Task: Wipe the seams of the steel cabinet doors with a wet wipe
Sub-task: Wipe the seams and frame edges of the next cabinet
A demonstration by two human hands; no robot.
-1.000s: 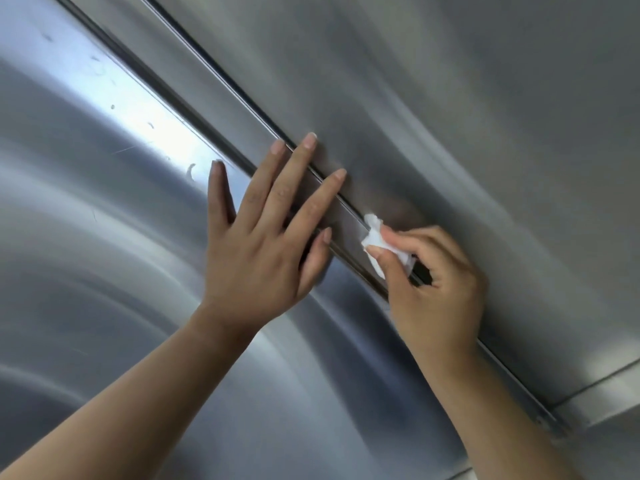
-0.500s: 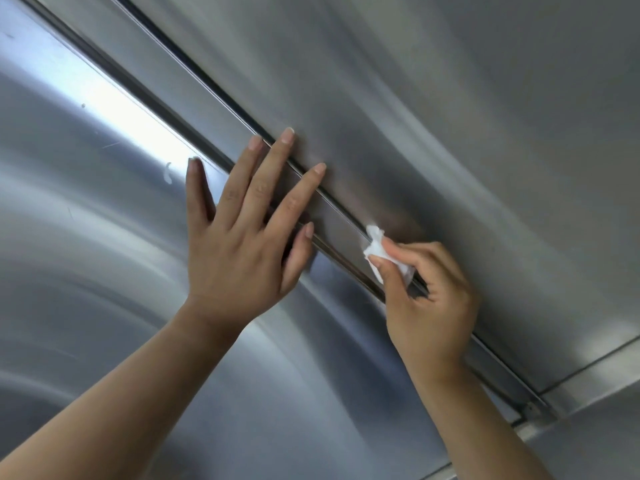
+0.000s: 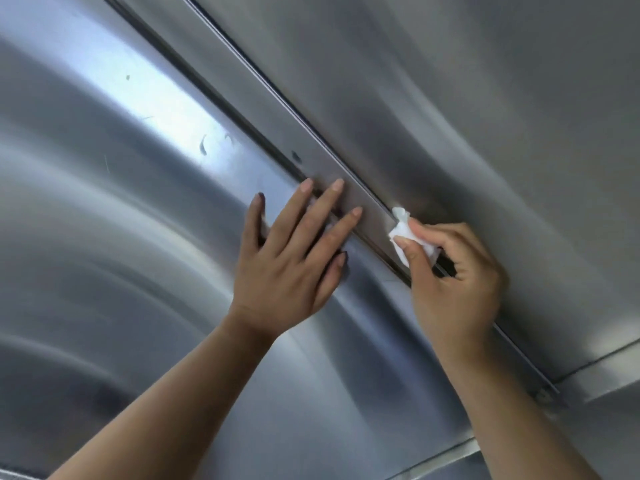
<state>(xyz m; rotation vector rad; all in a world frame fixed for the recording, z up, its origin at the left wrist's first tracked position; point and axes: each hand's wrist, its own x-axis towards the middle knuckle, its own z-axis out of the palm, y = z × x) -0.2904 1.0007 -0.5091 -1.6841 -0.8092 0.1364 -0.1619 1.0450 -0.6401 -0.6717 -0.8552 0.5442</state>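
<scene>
The right hand (image 3: 457,285) has its grip clamped on the wipe (image 3: 403,233), pressed to the seam (image 3: 277,90). The left hand (image 3: 294,268) lies flat on the door (image 3: 104,237), fingers straight, apart.

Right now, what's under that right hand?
A crumpled white wipe, pinched by the right hand against the dark seam. The stretch of seam beneath wipe and hand is covered.
</scene>
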